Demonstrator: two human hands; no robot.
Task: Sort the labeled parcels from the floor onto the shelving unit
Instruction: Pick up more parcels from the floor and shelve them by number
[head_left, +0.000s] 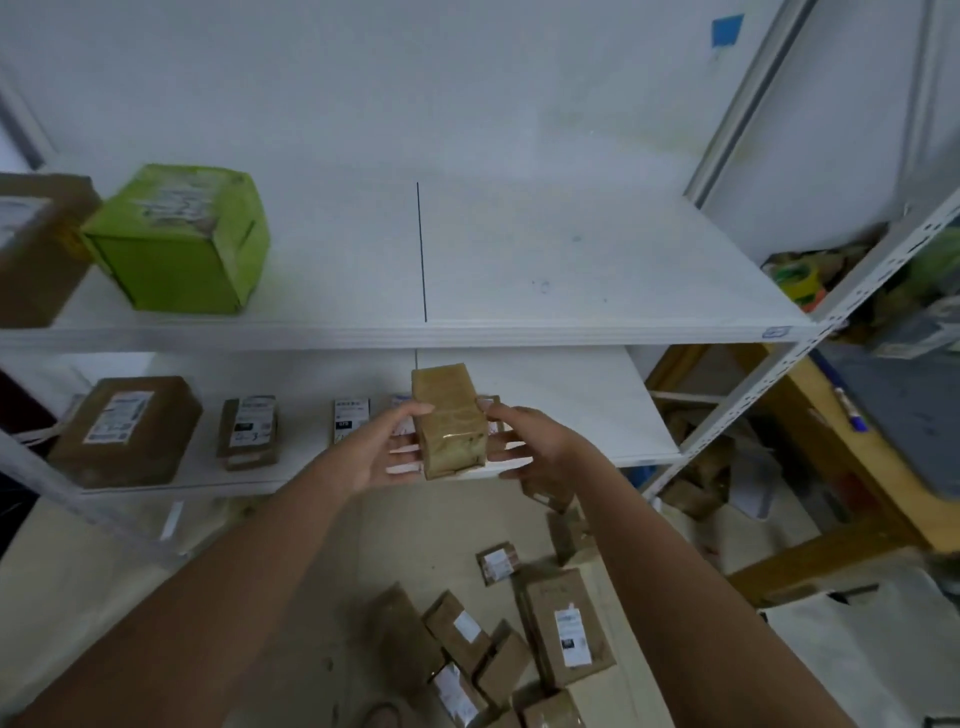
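Observation:
I hold a small brown taped parcel (451, 420) between both hands in front of the white shelving unit (519, 332), just above the lower shelf's front edge. My left hand (387, 449) grips its left side with the thumb on top. My right hand (530, 447) grips its right side. No label shows on the faces turned toward me. Several labeled brown parcels (566, 634) lie on the floor below my arms.
A green box (182, 239) and a brown box (36, 244) stand on the upper shelf's left half; a black line divides that shelf. The lower shelf (597, 415) carries a large brown parcel (124, 431) and smaller labeled ones (249, 431). A cluttered wooden bench (857, 467) stands at right.

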